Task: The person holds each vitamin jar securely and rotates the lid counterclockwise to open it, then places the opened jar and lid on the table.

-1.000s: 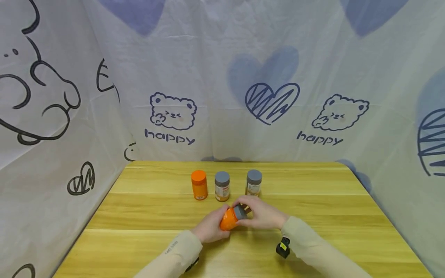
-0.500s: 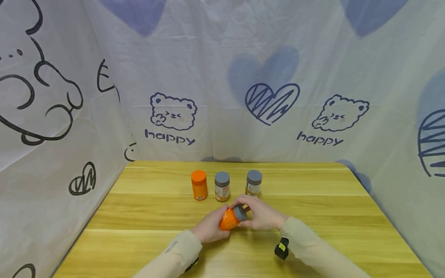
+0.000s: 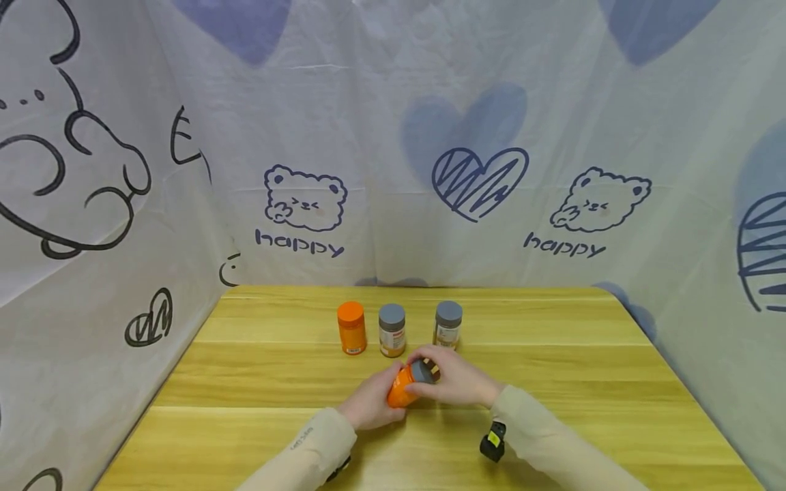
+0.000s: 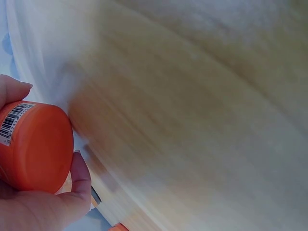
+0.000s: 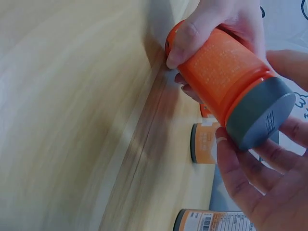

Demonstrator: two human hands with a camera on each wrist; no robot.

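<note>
My left hand (image 3: 371,401) grips an orange jar (image 3: 400,389) around its body, over the wooden table. The jar tilts so that its grey screw lid (image 5: 262,114) points to the right. My right hand (image 3: 459,377) has its fingers and thumb curled around that lid; in the right wrist view its fingertips lie along the lid's edge. From the left wrist, the jar's round orange base (image 4: 47,147) shows, with a barcode label beside it.
Behind the hands stand an all-orange jar (image 3: 352,331), a grey-lidded jar (image 3: 392,334) and another grey-lidded jar (image 3: 448,324), partly hidden by my right hand. A printed cloth (image 3: 393,225) hangs behind the table (image 3: 258,382).
The right hand has shifted around the lid and its wrist has moved slightly left. Its thumb now reaches further over the jar. The left hand keeps its hold, nearly still.
</note>
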